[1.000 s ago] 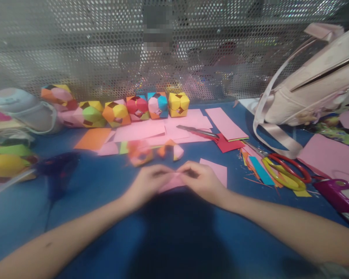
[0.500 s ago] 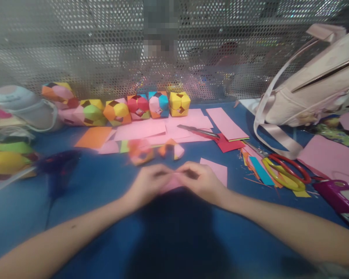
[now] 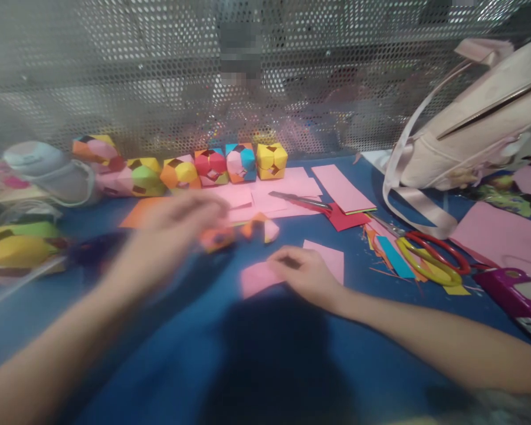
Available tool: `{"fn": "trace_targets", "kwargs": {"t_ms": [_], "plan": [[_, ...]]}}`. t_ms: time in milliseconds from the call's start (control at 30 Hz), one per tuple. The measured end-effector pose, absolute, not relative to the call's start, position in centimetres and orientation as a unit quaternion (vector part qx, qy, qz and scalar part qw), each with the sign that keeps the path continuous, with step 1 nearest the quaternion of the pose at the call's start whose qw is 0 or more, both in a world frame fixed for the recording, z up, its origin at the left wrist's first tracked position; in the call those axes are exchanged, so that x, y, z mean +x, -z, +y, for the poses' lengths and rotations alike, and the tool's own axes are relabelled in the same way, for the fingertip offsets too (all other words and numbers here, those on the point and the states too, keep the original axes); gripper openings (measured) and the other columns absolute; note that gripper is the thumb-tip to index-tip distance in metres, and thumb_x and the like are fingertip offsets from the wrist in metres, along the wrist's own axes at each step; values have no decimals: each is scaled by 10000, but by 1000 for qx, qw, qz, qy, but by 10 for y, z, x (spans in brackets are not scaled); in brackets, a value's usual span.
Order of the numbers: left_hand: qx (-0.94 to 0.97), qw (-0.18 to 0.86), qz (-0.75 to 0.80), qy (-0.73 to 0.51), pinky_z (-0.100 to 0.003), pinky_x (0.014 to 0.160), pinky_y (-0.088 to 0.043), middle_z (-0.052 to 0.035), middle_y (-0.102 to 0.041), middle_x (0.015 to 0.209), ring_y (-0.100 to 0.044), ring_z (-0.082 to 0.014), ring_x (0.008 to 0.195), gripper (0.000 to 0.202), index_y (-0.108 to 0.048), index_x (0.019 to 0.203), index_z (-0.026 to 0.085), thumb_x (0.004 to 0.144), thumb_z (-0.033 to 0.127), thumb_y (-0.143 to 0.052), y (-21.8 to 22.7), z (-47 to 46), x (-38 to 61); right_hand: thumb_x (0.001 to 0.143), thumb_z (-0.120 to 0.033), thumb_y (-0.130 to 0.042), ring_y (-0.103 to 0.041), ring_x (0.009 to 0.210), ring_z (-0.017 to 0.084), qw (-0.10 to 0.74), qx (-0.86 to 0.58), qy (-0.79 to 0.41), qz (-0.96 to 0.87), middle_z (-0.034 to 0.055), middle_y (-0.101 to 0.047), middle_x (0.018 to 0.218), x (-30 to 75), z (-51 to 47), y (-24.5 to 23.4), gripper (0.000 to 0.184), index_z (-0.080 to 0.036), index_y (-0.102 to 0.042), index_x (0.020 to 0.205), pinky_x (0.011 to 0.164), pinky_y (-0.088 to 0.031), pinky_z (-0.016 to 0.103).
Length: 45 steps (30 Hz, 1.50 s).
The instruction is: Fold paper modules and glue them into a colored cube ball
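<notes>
My right hand point(image 3: 307, 273) rests on the blue table point(image 3: 168, 354) with its fingers curled on the edge of a small folded pink paper point(image 3: 255, 278). My left hand point(image 3: 177, 221) is lifted off the paper and hangs blurred over the table. It is near a half-built orange and pink paper piece point(image 3: 216, 238). Its fingers look spread, but motion smears them. A second pink slip point(image 3: 331, 260) lies just behind my right hand.
A row of coloured paper cubes point(image 3: 212, 165) lines the perforated metal screen. Pink sheets point(image 3: 265, 192), a craft knife point(image 3: 298, 200), red scraps and yellow-red scissors point(image 3: 429, 257) lie behind. A beige bag point(image 3: 478, 130) stands right, a magenta case point(image 3: 515, 298) near it, a pale lidded container point(image 3: 48, 171) left.
My left hand has let go of the pink paper and swung up and left toward the orange piece. My right hand stays on the paper.
</notes>
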<state>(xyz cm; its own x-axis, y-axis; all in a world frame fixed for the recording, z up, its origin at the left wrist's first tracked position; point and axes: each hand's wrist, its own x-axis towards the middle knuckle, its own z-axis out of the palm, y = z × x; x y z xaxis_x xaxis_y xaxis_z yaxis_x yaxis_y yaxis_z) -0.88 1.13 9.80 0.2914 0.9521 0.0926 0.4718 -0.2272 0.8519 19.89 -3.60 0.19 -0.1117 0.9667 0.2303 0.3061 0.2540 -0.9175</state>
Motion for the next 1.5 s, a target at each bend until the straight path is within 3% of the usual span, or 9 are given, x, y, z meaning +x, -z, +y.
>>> {"fn": "trace_targets", "kwargs": {"t_ms": [67, 200, 400, 533, 767, 1133, 1300, 1500], "plan": [[720, 424, 474, -278, -313, 832, -475, -24, -677, 945, -608, -195, 919, 309, -675, 952, 167, 849, 413, -519, -71, 10, 7, 785, -197, -556, -615, 641, 132, 462, -485, -345, -657, 19, -684, 705, 199, -36, -1, 113, -170, -649, 727, 592, -491, 237], [703, 501, 457, -214, -310, 858, -456, -37, -699, 997, -614, -211, 945, 341, -699, 957, 184, 846, 436, -496, -35, 3, 23, 799, -180, -549, -621, 668, 137, 483, -474, -300, -673, 25, -681, 715, 200, -36, 0, 116, -167, -649, 741, 615, -490, 239], [676, 545, 446, -216, -310, 756, -490, -64, -730, 877, -645, -210, 803, 298, -721, 949, 145, 826, 338, -530, -22, -1, 24, 801, -183, -551, -610, 666, 138, 482, -481, -301, -667, 24, -669, 711, 201, -35, 2, 115, -175, -646, 736, 601, -483, 241], [654, 558, 452, -237, -298, 746, -489, -44, -734, 789, -651, -198, 758, 302, -715, 987, 163, 837, 348, -529, -13, -1, 22, 791, -239, -570, -626, 697, 146, 484, -496, -353, -629, 28, -684, 768, 201, -34, 4, 104, -183, -648, 828, 614, -502, 252], [658, 548, 460, -235, -282, 705, -486, -43, -724, 722, -643, -199, 739, 358, -703, 1032, 146, 842, 390, -522, -7, -1, 20, 774, -241, -563, -612, 646, 145, 451, -520, -400, -604, 23, -678, 711, 201, -33, 5, 99, -178, -635, 748, 586, -493, 260], [695, 484, 474, -243, -274, 721, -500, -56, -740, 854, -652, -205, 802, 304, -716, 997, 140, 836, 297, -511, -10, -6, 23, 828, -297, -493, -595, 636, 131, 442, -518, -443, -583, -3, -644, 668, 201, -34, -1, 190, -189, -621, 739, 597, -484, 246], [720, 465, 461, -231, -245, 748, -491, -31, -735, 933, -659, -190, 833, 267, -726, 935, 161, 835, 261, -500, -12, -9, 25, 771, -304, -581, -586, 659, 142, 428, -523, -420, -606, 16, -659, 713, 200, -34, 1, 139, -177, -639, 769, 588, -469, 246], [722, 459, 468, -222, -216, 693, -484, -28, -737, 872, -655, -171, 789, 223, -726, 881, 150, 811, 229, -529, -10, -9, 26, 801, -227, -544, -577, 643, 133, 425, -517, -357, -652, 21, -654, 695, 199, -37, 1, 137, -172, -630, 709, 565, -442, 235]]}}
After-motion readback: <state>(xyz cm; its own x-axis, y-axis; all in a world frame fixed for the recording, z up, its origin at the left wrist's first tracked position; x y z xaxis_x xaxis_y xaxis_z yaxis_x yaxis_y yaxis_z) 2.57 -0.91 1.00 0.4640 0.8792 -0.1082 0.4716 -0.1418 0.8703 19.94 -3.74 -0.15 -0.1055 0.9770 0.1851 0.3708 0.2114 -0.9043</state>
